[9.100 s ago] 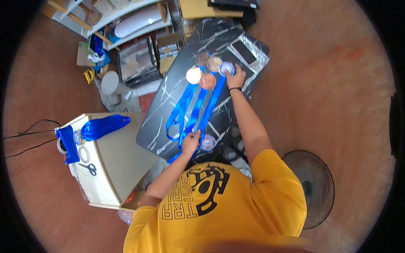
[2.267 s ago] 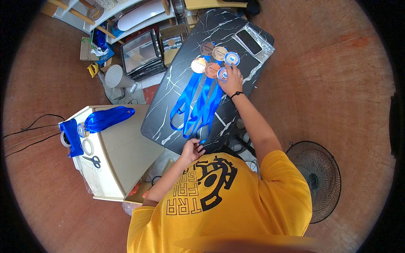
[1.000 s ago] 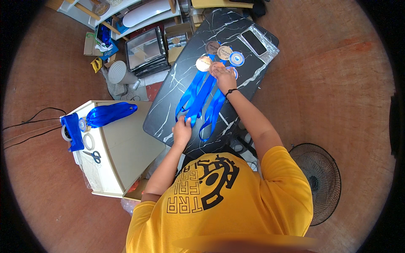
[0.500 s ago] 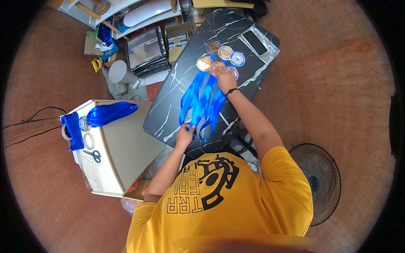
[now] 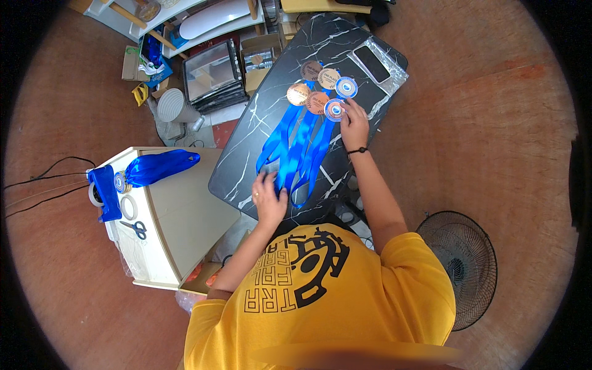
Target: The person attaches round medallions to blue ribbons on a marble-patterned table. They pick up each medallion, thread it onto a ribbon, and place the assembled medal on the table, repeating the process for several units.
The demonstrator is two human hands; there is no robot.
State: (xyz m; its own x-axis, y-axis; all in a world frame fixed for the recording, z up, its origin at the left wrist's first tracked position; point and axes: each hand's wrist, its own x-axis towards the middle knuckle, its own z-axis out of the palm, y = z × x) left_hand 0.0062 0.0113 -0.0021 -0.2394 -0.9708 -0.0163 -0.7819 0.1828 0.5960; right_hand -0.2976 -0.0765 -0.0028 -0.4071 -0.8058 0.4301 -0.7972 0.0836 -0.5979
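Note:
Several round medals lie in two rows on a black marble-patterned table (image 5: 242, 179), their blue ribbons (image 5: 300, 154) trailing toward me. Bronze, gold-toned and dark faces show, such as the gold-toned medal (image 5: 298, 94); two at the right have white-and-blue faces. My right hand (image 5: 355, 127) touches the right edge of the nearer white-and-blue medal (image 5: 335, 110), fingers stretched out. At the near ends of the ribbons is my left hand (image 5: 269, 197), its fingers spread over the left ribbon loops. Whether its fingertips touch the ribbon is hard to tell.
A phone (image 5: 372, 64) lies on a clear plastic packet at the table's far right. Left stands a cream cabinet (image 5: 191, 216) bearing ribboned medals (image 5: 161, 168), a tape roll (image 5: 128, 208) and scissors (image 5: 134, 229). A black fan (image 5: 459, 271) is at right.
My right hand has moved right and toward me, off the bronze medal to the nearer white-and-blue one's edge. My left hand has opened, shifting up-left along the ribbons; the left loop has spread leftward.

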